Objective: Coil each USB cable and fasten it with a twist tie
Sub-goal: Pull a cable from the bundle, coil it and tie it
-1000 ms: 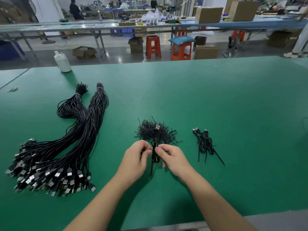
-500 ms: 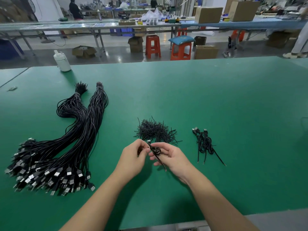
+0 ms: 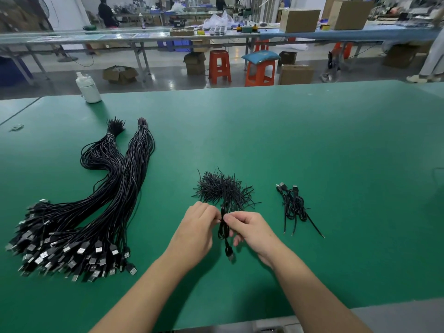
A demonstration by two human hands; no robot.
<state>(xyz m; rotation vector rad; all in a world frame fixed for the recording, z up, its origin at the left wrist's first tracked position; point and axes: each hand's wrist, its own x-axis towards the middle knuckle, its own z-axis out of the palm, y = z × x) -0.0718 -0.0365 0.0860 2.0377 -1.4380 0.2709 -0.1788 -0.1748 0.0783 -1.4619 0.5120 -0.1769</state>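
The coiled USB cable (image 3: pixel 224 230) hangs at lower centre, just below the twist-tie pile (image 3: pixel 222 189), and we judge we are fastening its tie; next comes twisting the ends tight. Our left hand (image 3: pixel 195 233) and right hand (image 3: pixel 251 233) have fingers (image 3: pixel 229 218) curled narrowly, pinching the coil's waist above the tabletop (image 3: pixel 312 145).

Green table (image 3: pixel 288 131); 2 orange stools (image 3: pixel 219 66); glossy grey floor (image 3: pixel 168 80).

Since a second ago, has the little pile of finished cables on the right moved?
No. The finished cables lie at the same spot right of the twist tie pile.
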